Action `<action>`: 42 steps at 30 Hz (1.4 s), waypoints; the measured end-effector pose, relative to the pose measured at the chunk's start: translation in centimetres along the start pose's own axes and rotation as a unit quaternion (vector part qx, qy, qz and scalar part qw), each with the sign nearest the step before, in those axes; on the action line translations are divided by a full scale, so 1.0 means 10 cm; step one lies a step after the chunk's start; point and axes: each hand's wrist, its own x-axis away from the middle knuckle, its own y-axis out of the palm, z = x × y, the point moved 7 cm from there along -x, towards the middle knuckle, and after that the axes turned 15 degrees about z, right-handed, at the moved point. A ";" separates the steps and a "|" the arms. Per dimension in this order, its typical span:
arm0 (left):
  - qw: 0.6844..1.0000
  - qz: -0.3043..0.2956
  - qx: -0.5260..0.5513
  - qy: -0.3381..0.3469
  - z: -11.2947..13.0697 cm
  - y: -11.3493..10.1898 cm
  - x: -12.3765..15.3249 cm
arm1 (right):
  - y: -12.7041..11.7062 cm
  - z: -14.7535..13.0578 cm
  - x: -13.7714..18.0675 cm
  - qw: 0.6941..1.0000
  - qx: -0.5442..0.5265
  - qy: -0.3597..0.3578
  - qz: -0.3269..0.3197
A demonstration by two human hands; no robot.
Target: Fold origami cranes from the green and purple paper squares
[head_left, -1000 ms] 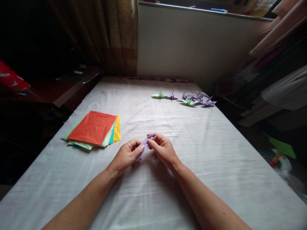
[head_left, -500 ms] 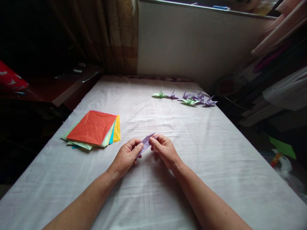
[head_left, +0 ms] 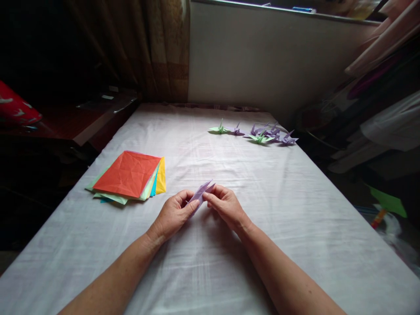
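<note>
A folded piece of purple origami paper [head_left: 200, 193], narrow and pointed at its far end, is held between both hands just above the cloth-covered table [head_left: 210, 267]. My left hand [head_left: 175, 213] pinches its near-left part, thumb on top. With thumb and fingers, my right hand [head_left: 225, 204] grips the right side near the tip, where two points stand slightly apart. The undersides of the fingers are partly hidden. To the left of my hands lies a stack of coloured paper with a creased red sheet [head_left: 127, 174] on top and green, blue and yellow edges below.
Several folded purple paper cranes [head_left: 287, 138] and two green ones [head_left: 260, 138] stand at the table's far right. A dark wooden surface [head_left: 82, 124] adjoins on the left. Hanging clothes [head_left: 390, 118] and a green piece [head_left: 389, 201] are beyond the right edge.
The purple paper has tilted a little more upright, and its two far points have spread apart. My right thumb has shifted slightly left along it.
</note>
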 end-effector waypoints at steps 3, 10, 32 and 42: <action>1.000 0.003 -0.012 0.008 0.01 0.01 0.00 | 0.03 -0.01 0.02 1.000 0.006 -0.019 -0.018; 0.993 0.017 -0.111 0.045 -0.04 -0.05 -0.01 | -0.16 -0.07 -0.07 0.969 0.178 -0.158 0.068; 0.768 -0.063 -0.530 0.355 -0.11 0.24 0.30 | -0.12 -0.17 0.19 0.774 0.494 -0.397 0.013; 0.776 -0.068 -0.525 0.343 -0.09 0.19 0.27 | -0.25 0.03 0.26 0.729 0.602 -0.311 -0.100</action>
